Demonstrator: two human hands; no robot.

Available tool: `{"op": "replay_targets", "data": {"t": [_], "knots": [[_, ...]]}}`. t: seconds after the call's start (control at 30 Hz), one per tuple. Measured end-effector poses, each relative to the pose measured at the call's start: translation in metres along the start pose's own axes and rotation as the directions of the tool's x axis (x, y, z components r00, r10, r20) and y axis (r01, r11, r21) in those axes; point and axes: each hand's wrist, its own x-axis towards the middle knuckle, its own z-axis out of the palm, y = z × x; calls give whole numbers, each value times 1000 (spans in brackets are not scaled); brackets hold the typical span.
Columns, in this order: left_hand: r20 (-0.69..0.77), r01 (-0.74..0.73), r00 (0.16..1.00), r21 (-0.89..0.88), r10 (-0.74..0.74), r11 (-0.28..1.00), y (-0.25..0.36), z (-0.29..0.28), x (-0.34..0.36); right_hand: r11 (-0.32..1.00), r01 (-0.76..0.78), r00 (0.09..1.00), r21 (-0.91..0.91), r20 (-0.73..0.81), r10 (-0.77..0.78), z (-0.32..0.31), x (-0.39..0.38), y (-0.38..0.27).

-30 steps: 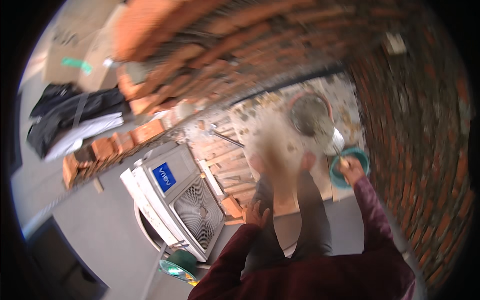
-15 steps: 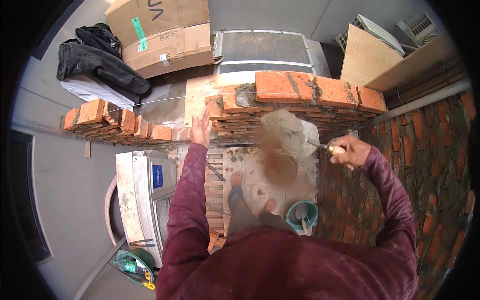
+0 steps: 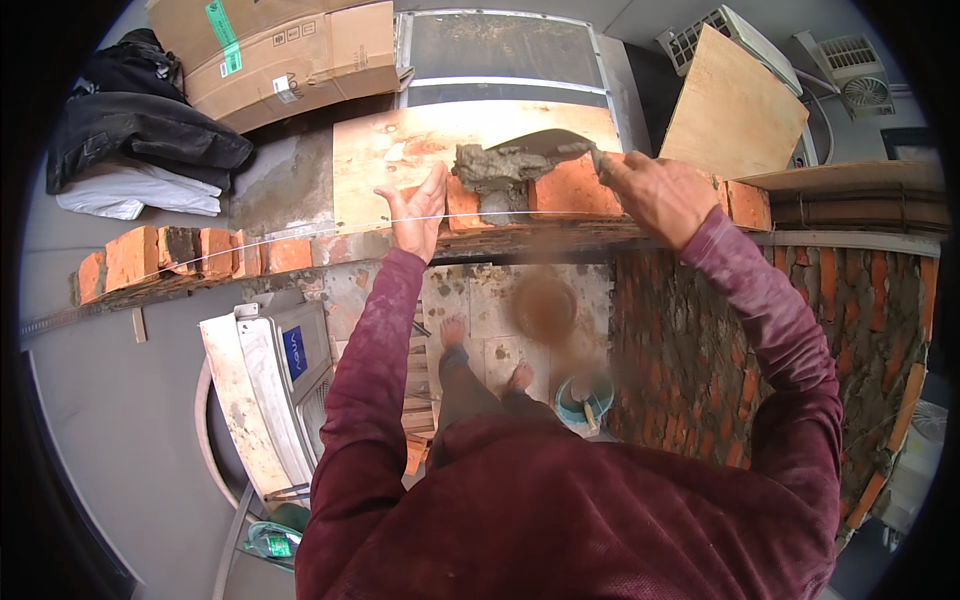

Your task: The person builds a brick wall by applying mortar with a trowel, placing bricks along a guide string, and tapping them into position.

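Note:
My right hand [image 3: 664, 197] is closed round the handle of a trowel [image 3: 562, 141], whose blade tilts over the top of the brick wall. A lump of wet grey mortar [image 3: 500, 168] clings to the blade. Beneath it, mortar fills a gap beside an orange brick [image 3: 577, 188] in the top course. My left hand [image 3: 416, 214] is open, with its fingers stretched upward beside the stepped end of the raised brickwork; whether it touches the bricks I cannot tell. A thin white string line [image 3: 350, 231] runs along the wall and passes by that hand.
Lower bricks [image 3: 132, 258] continue the wall at left. Behind stand a cardboard box [image 3: 320, 62], dark clothes [image 3: 150, 140] and a plywood sheet [image 3: 370, 130]. A teal bucket [image 3: 566, 402] sits near my feet. A mortar-streaked brick wall [image 3: 720, 350] is at right, an appliance unit [image 3: 285, 350] at left.
My right hand has carried the loaded trowel up and leftward from in front of the wall to above its top. The left hand remains open by the stepped end. The view has shifted.

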Motion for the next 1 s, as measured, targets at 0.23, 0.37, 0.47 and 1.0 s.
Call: {"op": "replay_targets", "data": {"t": [0.23,0.37,0.47,1.0], "knots": [[-27,13,1000,172,-9,985,0,11,-4,984,-157,988,81,15,156,-31,-27,-28],[100,-136,989,369,106,919,-5,3,-6,888,-241,969,391,38,246,-54,-83,-22],[153,-190,978,385,140,903,-12,1,-4,910,-280,957,305,11,291,-57,-89,-26],[-22,-114,991,331,129,937,-41,-11,-28,865,14,989,-501,137,64,-81,11,-69]]}}
